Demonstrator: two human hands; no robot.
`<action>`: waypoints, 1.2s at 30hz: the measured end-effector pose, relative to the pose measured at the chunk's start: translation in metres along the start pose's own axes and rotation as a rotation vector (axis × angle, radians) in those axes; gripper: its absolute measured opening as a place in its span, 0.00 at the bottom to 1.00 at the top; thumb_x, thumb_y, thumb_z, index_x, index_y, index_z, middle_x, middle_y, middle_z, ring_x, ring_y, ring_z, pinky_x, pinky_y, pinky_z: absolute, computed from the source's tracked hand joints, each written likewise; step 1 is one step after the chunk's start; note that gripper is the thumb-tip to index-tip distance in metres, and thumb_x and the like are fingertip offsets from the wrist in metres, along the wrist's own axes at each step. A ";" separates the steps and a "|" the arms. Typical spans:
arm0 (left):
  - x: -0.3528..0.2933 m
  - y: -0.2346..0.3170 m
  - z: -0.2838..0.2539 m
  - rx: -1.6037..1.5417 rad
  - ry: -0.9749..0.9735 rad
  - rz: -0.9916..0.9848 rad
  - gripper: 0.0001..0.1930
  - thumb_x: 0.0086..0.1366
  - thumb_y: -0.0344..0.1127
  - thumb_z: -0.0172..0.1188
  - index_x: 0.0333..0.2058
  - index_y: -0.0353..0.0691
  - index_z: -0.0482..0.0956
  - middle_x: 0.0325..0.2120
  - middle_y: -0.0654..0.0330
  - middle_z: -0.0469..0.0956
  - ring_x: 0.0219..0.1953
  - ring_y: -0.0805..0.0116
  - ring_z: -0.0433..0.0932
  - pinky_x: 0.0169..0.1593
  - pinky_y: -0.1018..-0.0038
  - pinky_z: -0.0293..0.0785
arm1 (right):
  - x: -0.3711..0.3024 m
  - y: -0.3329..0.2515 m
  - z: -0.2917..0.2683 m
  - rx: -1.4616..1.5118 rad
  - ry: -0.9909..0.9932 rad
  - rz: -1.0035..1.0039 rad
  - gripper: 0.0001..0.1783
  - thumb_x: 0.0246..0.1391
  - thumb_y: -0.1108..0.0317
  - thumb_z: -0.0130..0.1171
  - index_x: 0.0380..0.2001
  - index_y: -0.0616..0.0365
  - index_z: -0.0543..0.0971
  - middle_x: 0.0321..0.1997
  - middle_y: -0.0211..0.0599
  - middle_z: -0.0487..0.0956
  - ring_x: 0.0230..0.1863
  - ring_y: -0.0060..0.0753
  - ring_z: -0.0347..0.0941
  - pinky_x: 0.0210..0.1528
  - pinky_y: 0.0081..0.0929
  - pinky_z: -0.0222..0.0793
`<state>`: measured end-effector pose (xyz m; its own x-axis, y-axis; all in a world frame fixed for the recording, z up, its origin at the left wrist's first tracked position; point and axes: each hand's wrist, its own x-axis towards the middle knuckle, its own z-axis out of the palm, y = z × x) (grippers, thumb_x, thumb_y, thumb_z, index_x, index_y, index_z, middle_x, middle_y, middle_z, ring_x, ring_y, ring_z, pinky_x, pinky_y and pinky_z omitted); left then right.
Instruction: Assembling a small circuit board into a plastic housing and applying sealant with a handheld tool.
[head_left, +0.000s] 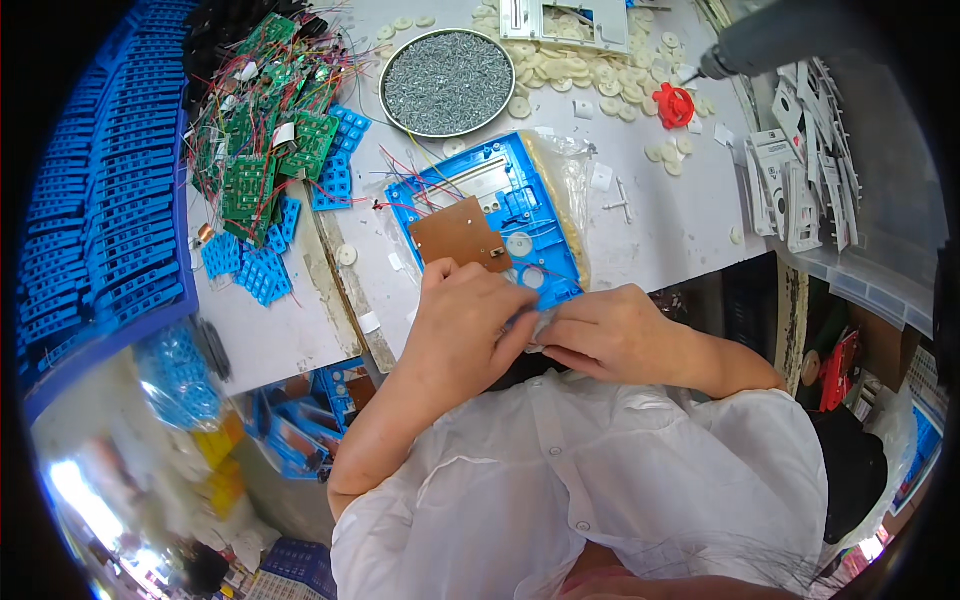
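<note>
A blue plastic casing (560, 225) lies tilted on the table before me, with a silvery panel and thin red wires in its upper part. Across its left side rests a brown circuit board (455, 236). My left hand (468, 308) is over the board's lower edge, its fingers bent and closed toward the casing's near corner. My right hand (615, 332) meets it there, fingers pinched together. Between the fingertips shows a small pale, shiny bit that I cannot make out. Under the casing's right side lies a clear plastic bag (572, 175).
A round tray of screws (450, 82) stands at the back, beside scattered cream discs (560, 68). Green circuit boards (250, 185) with wires pile up at left, near blue parts in a crate (100, 190). A power screwdriver (760, 45) hangs at upper right, near white panels (800, 170).
</note>
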<state>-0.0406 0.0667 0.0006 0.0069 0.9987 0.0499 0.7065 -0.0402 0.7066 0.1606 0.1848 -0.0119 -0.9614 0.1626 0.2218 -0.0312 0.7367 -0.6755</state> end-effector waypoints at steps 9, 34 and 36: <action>-0.011 -0.006 -0.001 -0.258 0.286 -0.302 0.08 0.63 0.25 0.67 0.41 0.35 0.85 0.33 0.58 0.83 0.29 0.71 0.77 0.34 0.76 0.72 | 0.008 0.020 -0.029 0.085 0.030 0.252 0.09 0.51 0.74 0.71 0.37 0.57 0.84 0.31 0.36 0.81 0.29 0.39 0.80 0.31 0.32 0.75; -0.042 -0.021 -0.003 0.022 0.262 0.014 0.14 0.52 0.16 0.68 0.36 0.39 0.84 0.35 0.59 0.83 0.35 0.57 0.82 0.37 0.68 0.77 | 0.003 0.037 -0.023 0.062 -0.080 0.142 0.13 0.43 0.68 0.76 0.35 0.53 0.86 0.32 0.31 0.76 0.32 0.38 0.75 0.29 0.36 0.68; -0.045 -0.022 0.000 0.039 0.281 0.008 0.13 0.53 0.20 0.69 0.37 0.43 0.85 0.36 0.61 0.83 0.34 0.58 0.81 0.37 0.67 0.77 | 0.015 0.025 -0.033 0.050 -0.079 0.147 0.15 0.42 0.66 0.77 0.36 0.52 0.87 0.38 0.33 0.78 0.40 0.42 0.75 0.37 0.38 0.71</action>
<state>-0.0568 0.0227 -0.0173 -0.1798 0.9507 0.2525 0.7341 -0.0412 0.6778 0.1543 0.2279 -0.0021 -0.9750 0.2129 0.0636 0.0997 0.6750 -0.7311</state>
